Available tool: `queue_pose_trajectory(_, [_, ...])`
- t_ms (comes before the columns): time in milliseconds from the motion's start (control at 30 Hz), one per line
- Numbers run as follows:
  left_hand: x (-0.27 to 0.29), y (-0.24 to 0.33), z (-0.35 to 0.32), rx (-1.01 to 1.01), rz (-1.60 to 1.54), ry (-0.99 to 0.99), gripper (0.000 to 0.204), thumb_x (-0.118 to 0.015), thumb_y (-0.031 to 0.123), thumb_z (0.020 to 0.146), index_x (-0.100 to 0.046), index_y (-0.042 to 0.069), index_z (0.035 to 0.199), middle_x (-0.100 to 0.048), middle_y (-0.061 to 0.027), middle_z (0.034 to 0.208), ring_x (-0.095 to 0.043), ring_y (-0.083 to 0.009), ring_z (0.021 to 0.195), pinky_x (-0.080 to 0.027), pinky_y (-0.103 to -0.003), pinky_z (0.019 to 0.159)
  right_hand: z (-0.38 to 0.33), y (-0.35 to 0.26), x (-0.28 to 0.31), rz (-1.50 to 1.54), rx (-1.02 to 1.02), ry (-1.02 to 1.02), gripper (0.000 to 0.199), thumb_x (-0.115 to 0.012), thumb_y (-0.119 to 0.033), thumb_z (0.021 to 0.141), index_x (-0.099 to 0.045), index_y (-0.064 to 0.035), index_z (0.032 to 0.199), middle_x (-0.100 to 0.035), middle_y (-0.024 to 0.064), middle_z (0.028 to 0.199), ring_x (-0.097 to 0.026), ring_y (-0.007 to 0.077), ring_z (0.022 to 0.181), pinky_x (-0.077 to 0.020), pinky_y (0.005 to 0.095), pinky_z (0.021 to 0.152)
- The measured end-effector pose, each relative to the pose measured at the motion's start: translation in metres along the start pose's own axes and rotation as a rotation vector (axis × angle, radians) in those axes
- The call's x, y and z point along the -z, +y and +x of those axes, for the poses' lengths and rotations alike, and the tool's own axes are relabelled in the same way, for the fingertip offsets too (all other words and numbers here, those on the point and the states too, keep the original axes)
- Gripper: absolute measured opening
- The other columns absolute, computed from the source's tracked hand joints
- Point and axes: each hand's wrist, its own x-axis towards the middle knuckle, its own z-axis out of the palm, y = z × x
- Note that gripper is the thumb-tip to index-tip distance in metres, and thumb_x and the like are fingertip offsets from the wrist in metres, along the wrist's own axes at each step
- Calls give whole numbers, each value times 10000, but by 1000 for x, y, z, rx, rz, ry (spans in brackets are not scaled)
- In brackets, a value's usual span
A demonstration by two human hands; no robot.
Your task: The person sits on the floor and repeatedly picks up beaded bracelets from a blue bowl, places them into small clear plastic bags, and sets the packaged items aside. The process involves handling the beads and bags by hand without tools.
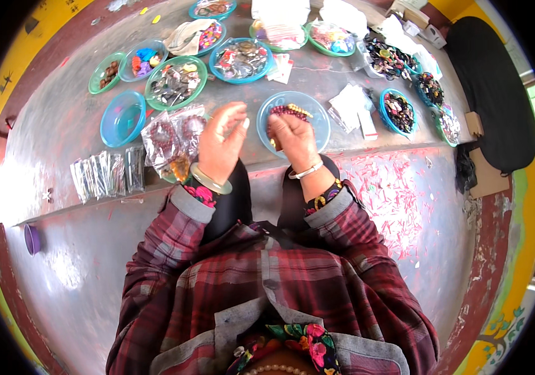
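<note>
Currently, a string of dark red and gold beads is gripped by the fingers of the right hand, pinched between thumb and bent fingers, with some of the beads left protruding past the fingertips. It is held above a translucent bowl, whose rim is seen around the fingers. The left hand is raised beside it, well apart from the beads, with its fingers loosely curved and the thumb spread; nothing can be made out in them.

Just left of the left fingers, clear bags of dark red beads are laid, and past these a blue basin is placed. Farther to the left and nearer the body, a row of clear packets is lined up. Beyond the fingers, a blue bowl is filled with packaged pieces. To the right of the right fingers, white cards are spread, followed by a small blue bowl of dark items. Nearer the body on that side, thin red scraps are scattered.
</note>
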Motion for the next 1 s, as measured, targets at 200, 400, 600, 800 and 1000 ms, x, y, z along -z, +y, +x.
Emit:
queue_pose_trajectory(200, [-22,-39,-24,171,111,-146,155,-538,29,853,-582,-20,993,-613,-60,934,-583,-96,811,-452,-219,728,25,23,107,9,14,341,182,-556,-153,856,-611,2,777,-581,30,609,-538,80,529,-404,201,474])
queue_pose_trajectory(400, [-32,-37,-14,253,141,-182,158,-523,17,849,-587,-21,988,-612,-69,954,-576,-84,799,-450,-214,710,48,151,243,-1004,-205,515,239,-565,-264,755,-670,-88,877,-650,171,811,-641,287,709,-501,360,653])
queue_pose_trajectory(600, [-42,-39,-9,242,184,-257,162,-502,4,852,-576,-38,990,-596,-105,981,-612,-150,838,-474,-242,719,89,181,275,-1182,-302,483,227,-539,-223,743,-658,-118,906,-618,201,916,-589,367,877,-472,425,770])
queue_pose_trajectory(800, [-49,-37,0,264,264,-318,147,-508,-8,846,-581,-28,972,-602,-109,943,-623,-158,799,-482,-247,683,145,195,281,-1391,-346,376,256,-550,-199,766,-629,-35,946,-600,185,1010,-578,342,936,-467,404,815])
queue_pose_trajectory(1000, [-51,-39,5,268,312,-364,137,-511,-23,831,-578,-21,951,-607,-113,870,-619,-162,748,-475,-251,648,166,209,287,-1517,-334,334,247,-511,-226,822,-631,-41,934,-622,178,973,-589,323,945,-477,396,800])
